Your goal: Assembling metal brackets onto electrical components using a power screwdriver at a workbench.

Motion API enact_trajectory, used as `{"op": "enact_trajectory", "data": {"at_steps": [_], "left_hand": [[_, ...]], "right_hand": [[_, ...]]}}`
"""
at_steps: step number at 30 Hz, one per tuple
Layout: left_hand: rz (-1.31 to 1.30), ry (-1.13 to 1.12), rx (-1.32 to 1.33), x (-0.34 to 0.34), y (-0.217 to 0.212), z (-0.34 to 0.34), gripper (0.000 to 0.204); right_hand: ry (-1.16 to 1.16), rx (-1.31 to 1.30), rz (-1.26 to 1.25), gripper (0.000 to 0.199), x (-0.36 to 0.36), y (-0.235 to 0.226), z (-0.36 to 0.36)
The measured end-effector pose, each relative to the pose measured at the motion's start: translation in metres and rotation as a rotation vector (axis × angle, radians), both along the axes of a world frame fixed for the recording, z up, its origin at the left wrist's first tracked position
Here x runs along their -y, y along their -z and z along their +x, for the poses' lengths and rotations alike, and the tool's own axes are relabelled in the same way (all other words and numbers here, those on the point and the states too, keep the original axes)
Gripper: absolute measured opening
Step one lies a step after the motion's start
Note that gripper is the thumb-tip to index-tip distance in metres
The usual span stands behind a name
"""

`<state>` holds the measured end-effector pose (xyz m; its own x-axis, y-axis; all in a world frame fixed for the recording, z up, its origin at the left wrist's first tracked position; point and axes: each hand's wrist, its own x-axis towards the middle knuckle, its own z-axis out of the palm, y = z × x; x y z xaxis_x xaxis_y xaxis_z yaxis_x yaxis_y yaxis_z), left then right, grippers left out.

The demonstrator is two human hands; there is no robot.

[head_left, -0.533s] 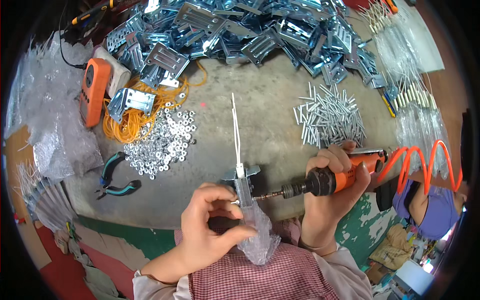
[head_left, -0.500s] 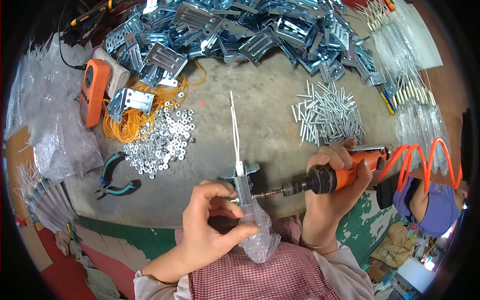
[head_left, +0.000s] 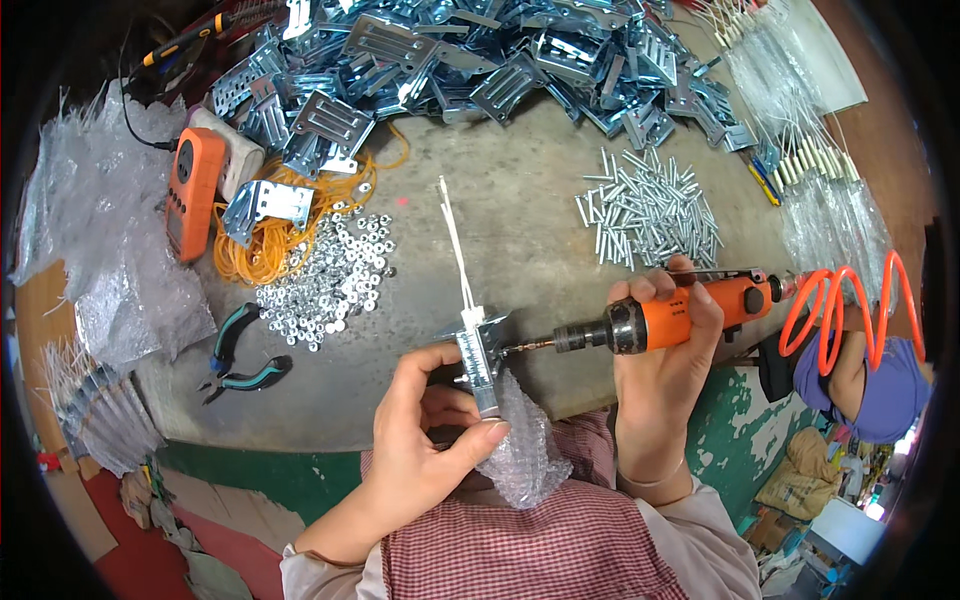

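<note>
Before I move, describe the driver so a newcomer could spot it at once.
On the grey table, find the screw pile at the right. Just below it in view, the right hand grips the orange driver, black nose pointing left. Unlike the orange box at far left, it trails a coiled hose.

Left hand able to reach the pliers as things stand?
Probably not: the left hand holds the wired part, so its grip looks taken, though only bare table seems to lie between it and the pliers.
</note>
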<state>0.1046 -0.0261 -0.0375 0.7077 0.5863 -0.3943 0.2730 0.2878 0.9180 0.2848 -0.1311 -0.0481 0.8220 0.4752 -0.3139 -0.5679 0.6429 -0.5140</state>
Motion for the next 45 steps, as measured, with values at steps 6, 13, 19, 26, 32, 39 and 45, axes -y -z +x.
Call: {"op": "enact_trajectory", "data": {"at_steps": [6, 13, 19, 26, 32, 39, 45], "left_hand": [[0.033, 0.047, -0.011, -0.003, -0.002, 0.000, 0.062], [0.035, 0.068, 0.014, -0.004, -0.003, 0.001, 0.059], [0.044, 0.056, 0.012, -0.005, -0.002, -0.001, 0.055], [0.159, 0.184, 0.075, 0.007, -0.006, -0.018, 0.055], [1.238, -0.159, -0.334, -0.056, -0.003, -0.045, 0.015], [1.497, -0.114, -0.485, -0.068, 0.009, -0.047, 0.015], [0.926, 0.084, -0.251, -0.057, -0.006, -0.050, 0.014]], "right_hand": [[-0.004, 0.008, 0.016, 0.030, 0.001, 0.002, 0.002], [-0.010, -0.033, 0.030, 0.029, 0.000, 0.002, 0.001], [-0.010, -0.064, -0.084, 0.030, -0.007, -0.007, -0.002], [-0.072, 0.025, -0.129, 0.033, 0.022, -0.001, -0.009], [-0.065, 0.122, -0.179, 0.033, 0.019, 0.004, -0.008], [-0.059, 0.121, -0.177, 0.034, 0.022, 0.011, -0.002], [-0.044, 0.098, -0.209, 0.039, 0.019, 0.008, -0.002]]}}
